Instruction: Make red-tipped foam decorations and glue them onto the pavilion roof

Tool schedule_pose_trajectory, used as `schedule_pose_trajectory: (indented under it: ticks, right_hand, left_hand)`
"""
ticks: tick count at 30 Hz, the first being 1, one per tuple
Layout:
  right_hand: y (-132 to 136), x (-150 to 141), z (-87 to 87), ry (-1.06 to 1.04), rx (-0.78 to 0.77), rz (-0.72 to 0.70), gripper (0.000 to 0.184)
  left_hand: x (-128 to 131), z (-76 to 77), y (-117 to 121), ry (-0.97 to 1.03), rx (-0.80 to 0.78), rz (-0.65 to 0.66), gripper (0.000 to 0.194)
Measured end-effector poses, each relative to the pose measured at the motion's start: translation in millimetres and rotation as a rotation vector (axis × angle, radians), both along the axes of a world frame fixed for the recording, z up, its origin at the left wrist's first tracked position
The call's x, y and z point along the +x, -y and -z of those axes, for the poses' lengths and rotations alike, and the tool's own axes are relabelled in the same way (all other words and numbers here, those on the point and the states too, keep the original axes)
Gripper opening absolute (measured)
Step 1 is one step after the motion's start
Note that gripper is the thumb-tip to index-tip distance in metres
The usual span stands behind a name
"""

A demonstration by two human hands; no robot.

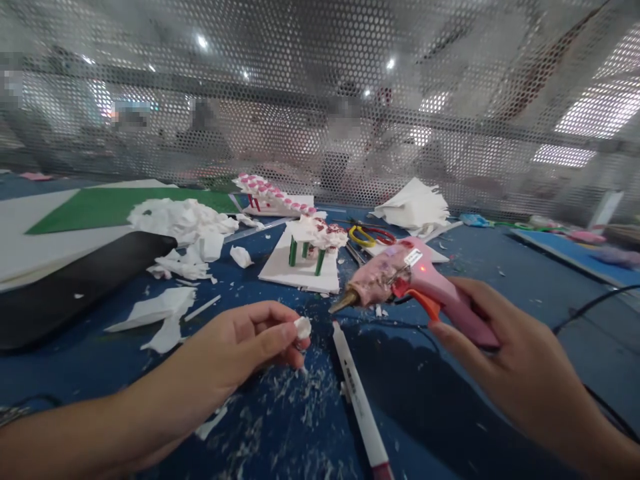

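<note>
My left hand (265, 337) pinches a small crumpled piece of white paper (303, 327) between thumb and fingertips. My right hand (505, 340) is wrapped round the handle of a pink glue gun (395, 270), which has an orange trigger and a lit red light. Its metal nozzle points left and down, a short way from the paper piece and apart from it. Below the nozzle a white marker (360, 400) lies on the blue table (430, 420). Behind both hands stands a small model (320, 233) with green legs and a white, red-specked top, on a white board (275, 267).
Crumpled white paper (185, 223) and a black flat object (95, 287) lie at left, near a green sheet (120, 208). Yellow- and red-handled scissors (363, 237) lie behind the glue gun. A perforated metal panel (320, 87) rises at the back. A black cable (590, 307) runs at right.
</note>
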State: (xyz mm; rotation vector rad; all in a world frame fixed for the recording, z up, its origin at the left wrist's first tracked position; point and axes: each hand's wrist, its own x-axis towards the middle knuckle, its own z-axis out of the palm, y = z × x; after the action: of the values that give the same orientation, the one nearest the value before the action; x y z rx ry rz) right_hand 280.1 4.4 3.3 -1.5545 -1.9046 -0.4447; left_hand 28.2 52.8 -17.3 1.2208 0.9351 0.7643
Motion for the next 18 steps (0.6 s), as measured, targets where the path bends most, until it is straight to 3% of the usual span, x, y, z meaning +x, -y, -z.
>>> schedule_pose_trajectory:
  ticks: [6, 13, 18]
  right_hand:
    - [1.6, -1.4, 3.3, 0.083, 0.01, 0.0, 0.032]
    - [2.0, -2.2, 2.8, 0.081, -0.001, -0.032, 0.03]
    - [-15.5, 15.4, 6.3, 0.066, -0.066, 0.116, 0.036]
  left_hand:
    - [-0.6, -1.8, 4.2, 0.022, -0.034, 0.061, 0.026]
    - [-0.6, -2.3, 2.5, 0.056, -0.05, 0.04, 0.029]
    - [-6.7, 0.4, -1.6, -0.048, 0.08, 0.009, 0.024]
